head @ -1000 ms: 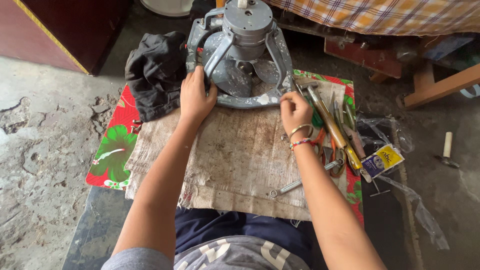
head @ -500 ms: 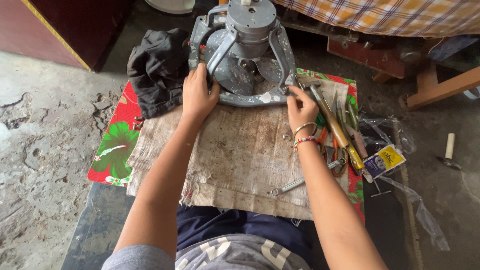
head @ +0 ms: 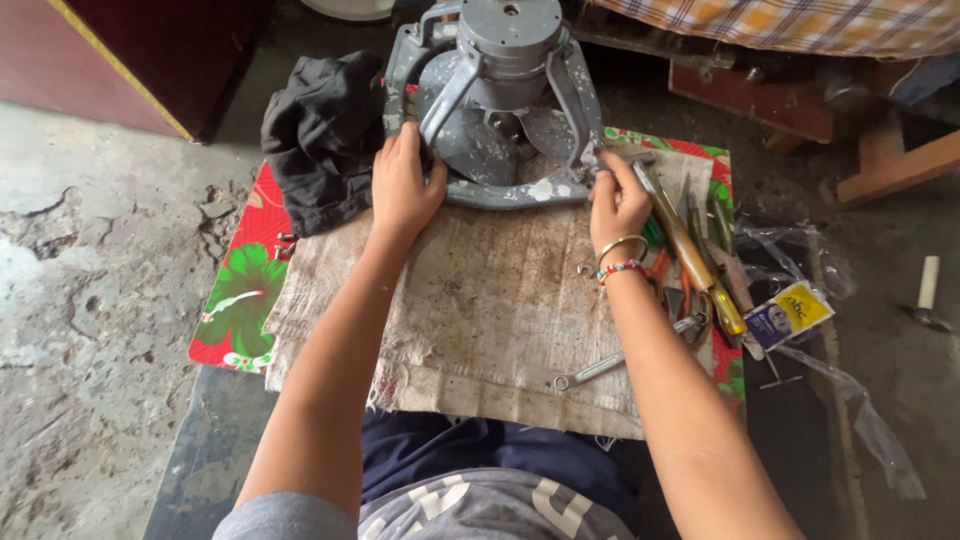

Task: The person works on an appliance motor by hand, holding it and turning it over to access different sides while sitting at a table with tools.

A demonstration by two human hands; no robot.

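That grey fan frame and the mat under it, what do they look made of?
The grey fan frame looks like painted metal: matte grey coat, pale chipped spots and rigid cast struts. The mat looks like coarse woven sacking, probably jute or plastic weave; it is beige, stained and frayed at the near edge.
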